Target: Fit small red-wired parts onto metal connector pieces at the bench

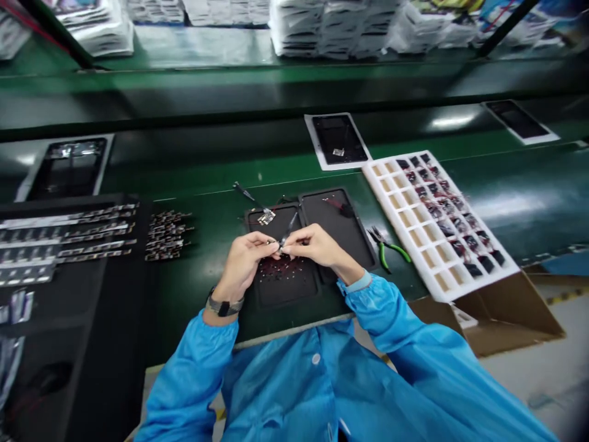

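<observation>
Where black tray (294, 292) is being overhung, small part (280, 249) is being gripped.
Being pinched by fingers (301, 235): left hand (242, 259), right hand (322, 247).

– What's in front of the person?
– Wired parts (280, 270) in the left tray (286, 294), under the left hand (248, 256) and right hand (316, 244), and the right tray (318, 216) next to it
– What's to the left?
– A pile of little circuit boards (168, 236), then a big tray (115, 325)
– And right?
– Pliers (378, 236), then a foam tray (399, 230) with its near edge above a cardboard box (510, 319)
– Behind?
– A flat screen (332, 130) on a sheet (326, 163), and farther back, stacks (317, 27) on a shelf (202, 48)
</observation>
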The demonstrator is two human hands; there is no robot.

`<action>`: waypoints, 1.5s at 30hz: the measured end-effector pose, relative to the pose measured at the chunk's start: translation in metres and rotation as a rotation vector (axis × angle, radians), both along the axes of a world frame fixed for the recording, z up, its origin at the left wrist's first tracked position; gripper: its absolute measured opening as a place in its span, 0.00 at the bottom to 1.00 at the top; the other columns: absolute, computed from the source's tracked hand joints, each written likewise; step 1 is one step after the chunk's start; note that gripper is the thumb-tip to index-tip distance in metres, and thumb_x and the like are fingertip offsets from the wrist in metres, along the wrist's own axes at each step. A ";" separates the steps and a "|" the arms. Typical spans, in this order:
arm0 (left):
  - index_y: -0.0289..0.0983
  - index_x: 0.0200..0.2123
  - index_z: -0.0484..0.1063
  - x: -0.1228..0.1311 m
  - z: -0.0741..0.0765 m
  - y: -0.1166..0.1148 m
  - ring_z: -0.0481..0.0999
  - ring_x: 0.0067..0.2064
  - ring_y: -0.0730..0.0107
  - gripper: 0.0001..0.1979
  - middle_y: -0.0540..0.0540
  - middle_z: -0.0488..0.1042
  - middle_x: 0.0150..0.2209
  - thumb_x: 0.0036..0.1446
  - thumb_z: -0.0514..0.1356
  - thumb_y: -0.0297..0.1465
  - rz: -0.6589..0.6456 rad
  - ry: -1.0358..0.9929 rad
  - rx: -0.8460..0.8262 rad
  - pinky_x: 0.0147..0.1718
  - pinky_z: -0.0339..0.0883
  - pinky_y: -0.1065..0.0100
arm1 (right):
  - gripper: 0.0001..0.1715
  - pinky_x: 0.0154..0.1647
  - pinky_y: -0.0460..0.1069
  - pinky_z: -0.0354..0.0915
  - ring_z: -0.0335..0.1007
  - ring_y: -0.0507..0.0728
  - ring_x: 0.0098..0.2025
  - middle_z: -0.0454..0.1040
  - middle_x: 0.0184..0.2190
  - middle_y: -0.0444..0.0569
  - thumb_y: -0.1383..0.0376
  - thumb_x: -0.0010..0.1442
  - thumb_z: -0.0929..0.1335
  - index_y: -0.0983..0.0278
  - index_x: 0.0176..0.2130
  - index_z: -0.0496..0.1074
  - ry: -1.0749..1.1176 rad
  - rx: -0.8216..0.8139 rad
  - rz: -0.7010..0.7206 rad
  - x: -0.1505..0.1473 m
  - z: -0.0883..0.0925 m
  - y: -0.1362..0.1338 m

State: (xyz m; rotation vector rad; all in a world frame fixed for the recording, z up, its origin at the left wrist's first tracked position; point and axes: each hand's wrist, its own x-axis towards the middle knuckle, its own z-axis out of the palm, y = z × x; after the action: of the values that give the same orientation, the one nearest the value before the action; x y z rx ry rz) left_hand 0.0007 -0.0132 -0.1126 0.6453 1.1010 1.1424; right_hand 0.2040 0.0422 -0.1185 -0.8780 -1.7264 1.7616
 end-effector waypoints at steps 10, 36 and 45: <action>0.32 0.29 0.81 -0.003 0.007 0.001 0.78 0.26 0.70 0.12 0.45 0.79 0.25 0.42 0.77 0.30 -0.034 -0.026 0.043 0.32 0.72 0.69 | 0.17 0.41 0.50 0.70 0.77 0.55 0.35 0.83 0.33 0.51 0.54 0.62 0.75 0.66 0.38 0.84 -0.056 0.125 0.016 0.004 0.010 0.004; 0.38 0.33 0.72 -0.061 0.027 -0.001 0.75 0.29 0.73 0.18 0.50 0.74 0.32 0.48 0.76 0.38 0.316 -0.010 0.368 0.29 0.71 0.69 | 0.12 0.47 0.57 0.60 0.62 0.62 0.46 0.72 0.45 0.55 0.63 0.70 0.70 0.61 0.51 0.81 -0.492 0.914 0.348 -0.037 0.002 -0.026; 0.36 0.32 0.74 -0.060 0.023 0.001 0.76 0.29 0.73 0.17 0.50 0.74 0.31 0.49 0.77 0.36 0.282 -0.066 0.400 0.28 0.71 0.71 | 0.10 0.45 0.56 0.59 0.62 0.61 0.43 0.72 0.41 0.55 0.66 0.71 0.68 0.65 0.38 0.78 -0.484 0.978 0.352 -0.054 -0.009 -0.038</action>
State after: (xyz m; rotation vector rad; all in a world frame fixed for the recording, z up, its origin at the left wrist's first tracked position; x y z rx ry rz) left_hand -0.0590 -0.0118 -0.0891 0.7695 0.9312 1.6402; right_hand 0.1503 0.0041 -0.1279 -0.5725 -2.7839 0.6455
